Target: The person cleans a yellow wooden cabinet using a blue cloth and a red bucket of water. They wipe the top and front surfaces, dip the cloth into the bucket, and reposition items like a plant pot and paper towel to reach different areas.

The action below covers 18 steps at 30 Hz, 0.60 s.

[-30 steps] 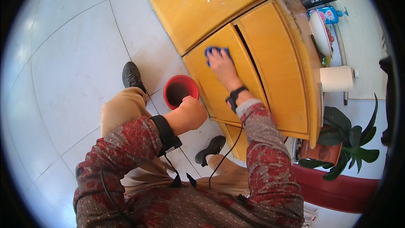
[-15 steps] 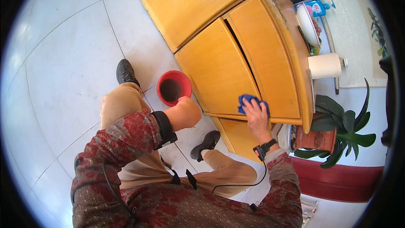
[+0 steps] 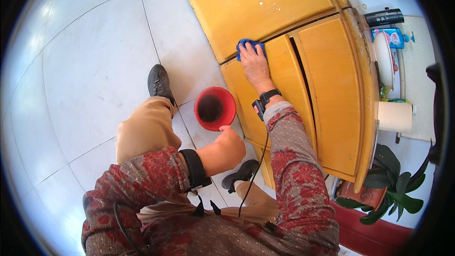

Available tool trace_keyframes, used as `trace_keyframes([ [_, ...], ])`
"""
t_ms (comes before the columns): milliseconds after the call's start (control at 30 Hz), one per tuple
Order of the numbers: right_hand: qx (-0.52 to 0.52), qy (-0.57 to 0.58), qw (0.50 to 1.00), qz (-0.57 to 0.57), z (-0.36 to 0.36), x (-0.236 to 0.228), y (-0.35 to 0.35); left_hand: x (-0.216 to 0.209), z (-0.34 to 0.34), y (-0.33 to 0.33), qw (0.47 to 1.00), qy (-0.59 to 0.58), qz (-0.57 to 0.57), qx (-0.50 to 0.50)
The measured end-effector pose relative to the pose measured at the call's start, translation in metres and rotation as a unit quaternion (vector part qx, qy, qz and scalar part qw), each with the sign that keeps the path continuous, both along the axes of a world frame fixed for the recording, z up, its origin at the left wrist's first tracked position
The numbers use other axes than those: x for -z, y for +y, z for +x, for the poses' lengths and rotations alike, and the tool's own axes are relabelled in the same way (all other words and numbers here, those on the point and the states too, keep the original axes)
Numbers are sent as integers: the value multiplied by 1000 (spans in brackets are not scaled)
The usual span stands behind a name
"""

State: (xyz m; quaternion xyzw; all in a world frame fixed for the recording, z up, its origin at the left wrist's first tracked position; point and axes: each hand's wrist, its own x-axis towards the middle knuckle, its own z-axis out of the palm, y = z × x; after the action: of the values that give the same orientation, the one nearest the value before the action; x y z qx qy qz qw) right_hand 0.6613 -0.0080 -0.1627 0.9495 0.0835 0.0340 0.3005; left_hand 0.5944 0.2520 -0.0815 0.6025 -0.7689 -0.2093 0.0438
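The right hand (image 3: 254, 64) has moved from the cabinet door's (image 3: 279, 90) lower edge to its upper left corner, fingers spread flat on the blue cloth (image 3: 250, 45); wiping seems to continue. The left hand (image 3: 231, 144) grips the red bucket's (image 3: 214, 108) rim, beside that door.

Pale grey floor tiles (image 3: 85, 66) fill the left and far part of the scene, with thin dark joints between them and soft daylight on them. On the right stands a yellow wooden cabinet (image 3: 327, 90) with curved doors. Above it a white desk (image 3: 419, 80) carries a white plate (image 3: 383, 59), a dark bottle (image 3: 384, 17) and a paper roll (image 3: 395, 116). A green plant (image 3: 395, 185) in a pot sits near right.
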Motion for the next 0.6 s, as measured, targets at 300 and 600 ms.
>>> trace_keyframes([
  [300,-15,170,983,72,-221,41,19,-3,-3,-5,999,-20,31,10],
  [600,124,128,973,144,-348,-76,53,3,-9,5,998,-43,-8,44],
])
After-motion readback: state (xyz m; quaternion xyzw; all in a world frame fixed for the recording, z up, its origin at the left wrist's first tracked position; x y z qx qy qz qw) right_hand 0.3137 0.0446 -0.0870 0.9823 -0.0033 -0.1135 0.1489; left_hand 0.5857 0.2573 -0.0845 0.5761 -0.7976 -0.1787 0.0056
